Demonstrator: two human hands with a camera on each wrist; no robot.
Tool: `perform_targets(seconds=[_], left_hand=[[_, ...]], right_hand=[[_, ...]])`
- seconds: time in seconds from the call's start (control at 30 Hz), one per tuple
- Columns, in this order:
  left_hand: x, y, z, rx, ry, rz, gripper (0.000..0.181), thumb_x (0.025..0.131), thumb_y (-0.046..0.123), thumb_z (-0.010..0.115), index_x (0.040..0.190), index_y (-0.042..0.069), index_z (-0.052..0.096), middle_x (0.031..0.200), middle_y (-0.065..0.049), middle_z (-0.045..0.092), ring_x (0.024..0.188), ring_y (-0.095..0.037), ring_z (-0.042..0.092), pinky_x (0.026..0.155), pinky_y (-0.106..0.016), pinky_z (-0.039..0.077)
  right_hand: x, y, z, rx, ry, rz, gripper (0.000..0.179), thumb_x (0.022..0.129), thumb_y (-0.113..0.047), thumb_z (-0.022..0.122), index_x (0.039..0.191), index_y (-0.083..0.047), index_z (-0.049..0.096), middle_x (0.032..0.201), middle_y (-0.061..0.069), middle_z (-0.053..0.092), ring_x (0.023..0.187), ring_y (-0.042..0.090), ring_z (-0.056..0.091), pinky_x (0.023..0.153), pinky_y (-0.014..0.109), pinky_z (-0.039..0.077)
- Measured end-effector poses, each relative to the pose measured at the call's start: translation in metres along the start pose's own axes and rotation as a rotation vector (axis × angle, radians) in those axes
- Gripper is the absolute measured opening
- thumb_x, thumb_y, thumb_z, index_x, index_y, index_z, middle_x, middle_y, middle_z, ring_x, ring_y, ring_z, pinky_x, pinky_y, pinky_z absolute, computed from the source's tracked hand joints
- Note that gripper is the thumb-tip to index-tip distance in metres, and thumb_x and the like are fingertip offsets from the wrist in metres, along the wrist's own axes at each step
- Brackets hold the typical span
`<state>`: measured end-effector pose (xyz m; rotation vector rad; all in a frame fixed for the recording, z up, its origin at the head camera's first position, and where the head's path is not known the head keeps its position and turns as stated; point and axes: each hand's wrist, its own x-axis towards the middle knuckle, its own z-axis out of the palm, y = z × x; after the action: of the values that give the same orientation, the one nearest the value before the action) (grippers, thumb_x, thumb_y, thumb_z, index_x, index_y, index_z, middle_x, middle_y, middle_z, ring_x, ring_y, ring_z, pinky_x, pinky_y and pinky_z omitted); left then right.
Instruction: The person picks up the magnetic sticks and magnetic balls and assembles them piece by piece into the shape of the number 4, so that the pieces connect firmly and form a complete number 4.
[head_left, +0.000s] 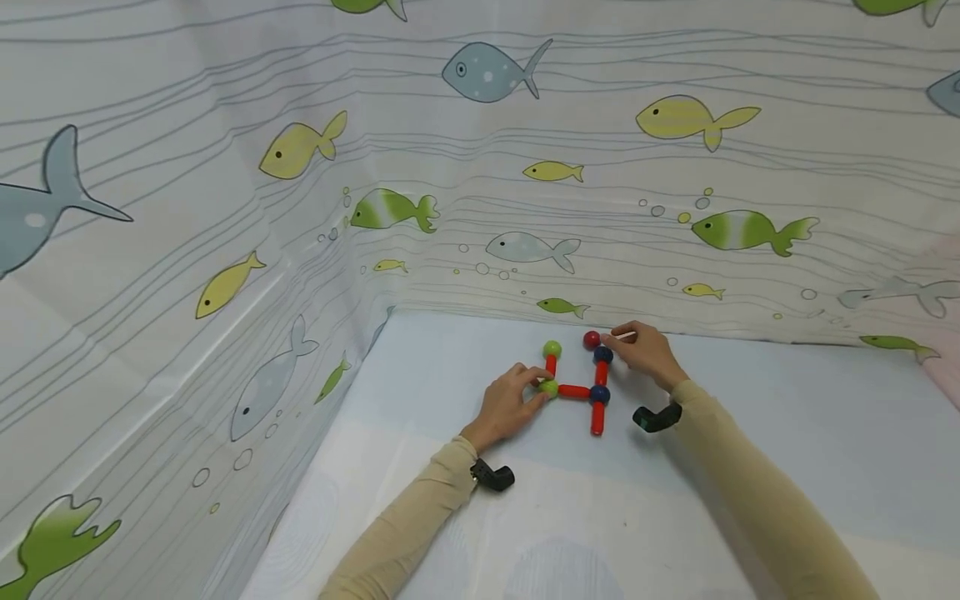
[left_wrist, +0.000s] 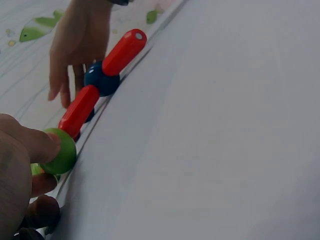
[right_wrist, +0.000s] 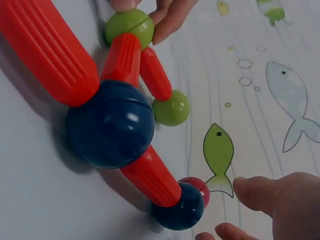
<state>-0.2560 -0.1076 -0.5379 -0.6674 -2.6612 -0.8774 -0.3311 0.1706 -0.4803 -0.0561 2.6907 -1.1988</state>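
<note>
Stick-and-ball figure point(head_left: 581, 385) lies flat on bench point(head_left: 750, 467), near far edge. Left hand point(head_left: 510, 404) fingers point(left_wrist: 37, 145) pinch lower green ball point(head_left: 549, 387). Right hand point(head_left: 645, 352) fingers point(right_wrist: 260, 192) relaxed, holding nothing, just beside loose red ball point(head_left: 592, 339) and upper blue ball point(head_left: 603, 355).

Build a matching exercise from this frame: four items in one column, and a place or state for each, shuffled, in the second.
Items:
1. left hand
2. right hand
3. red ball
4. horizontal red rod

Places or states:
A. joins a green ball to a blue ball
B. fingers on the lower green ball
C. lies loose by the upper blue ball
D. fingertips next to the red ball

Pairs: 1-B, 2-D, 3-C, 4-A
</note>
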Motion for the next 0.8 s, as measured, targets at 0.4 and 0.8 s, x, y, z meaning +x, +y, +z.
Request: perform_targets(seconds=[0.4, 0.8], left_hand=[[0.001, -0.003, 0.002, 0.014, 0.002, 0.010, 0.027, 0.098, 0.025, 0.078, 0.124, 0.019, 0.073, 0.102, -0.004, 0.069, 0.087, -0.019, 0.069, 0.068, -0.026, 0.049], [0.001, -0.002, 0.001, 0.019, -0.008, -0.002, 0.028, 0.098, 0.026, 0.078, 0.125, 0.020, 0.073, 0.103, -0.005, 0.070, 0.087, -0.019, 0.070, 0.069, -0.026, 0.049]], right_hand=[[0.030, -0.007, 0.013, -0.068, -0.137, 0.005, 0.068, 0.105, -0.044, 0.062, 0.157, -0.005, 0.043, 0.150, 0.031, 0.051, 0.130, 0.045, 0.055, 0.109, 0.055, 0.049], [0.040, -0.007, 0.020, -0.140, -0.150, -0.051, 0.055, 0.106, -0.039, 0.061, 0.146, -0.002, 0.056, 0.144, 0.029, 0.056, 0.126, 0.044, 0.056, 0.106, 0.053, 0.049]])
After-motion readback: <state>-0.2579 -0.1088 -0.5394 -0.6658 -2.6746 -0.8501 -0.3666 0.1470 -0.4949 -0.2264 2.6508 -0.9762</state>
